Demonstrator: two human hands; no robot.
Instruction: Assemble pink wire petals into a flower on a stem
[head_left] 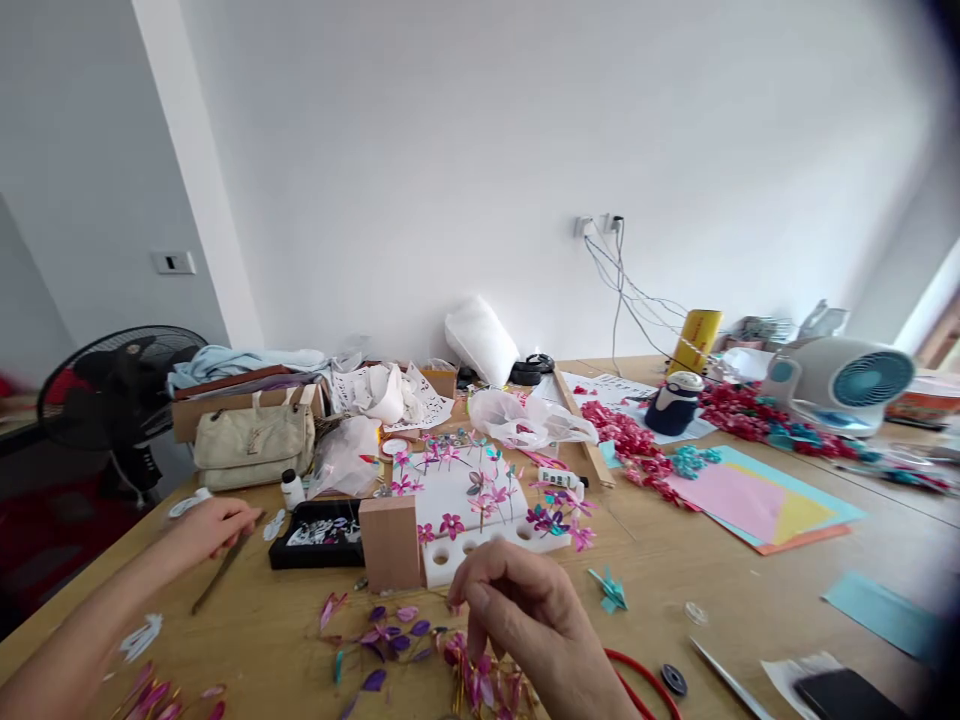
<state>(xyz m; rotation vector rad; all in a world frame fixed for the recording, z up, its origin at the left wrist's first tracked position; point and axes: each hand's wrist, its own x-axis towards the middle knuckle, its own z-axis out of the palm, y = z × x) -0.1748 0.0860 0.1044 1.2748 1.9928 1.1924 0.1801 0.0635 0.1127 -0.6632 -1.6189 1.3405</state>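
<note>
Flower bunch (480,686) apart from edge of block (391,546)

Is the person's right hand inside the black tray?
No, the right hand is at the pink flowers, while the black tray lies farther left.

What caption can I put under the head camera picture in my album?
Right hand by pink flowers, left hand by a thin stick, at a crowded wooden table.

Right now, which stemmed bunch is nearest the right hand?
The pink bunch, just below the right hand; the purple-leaved bunch lies left of it, another pink bunch farther left.
</note>
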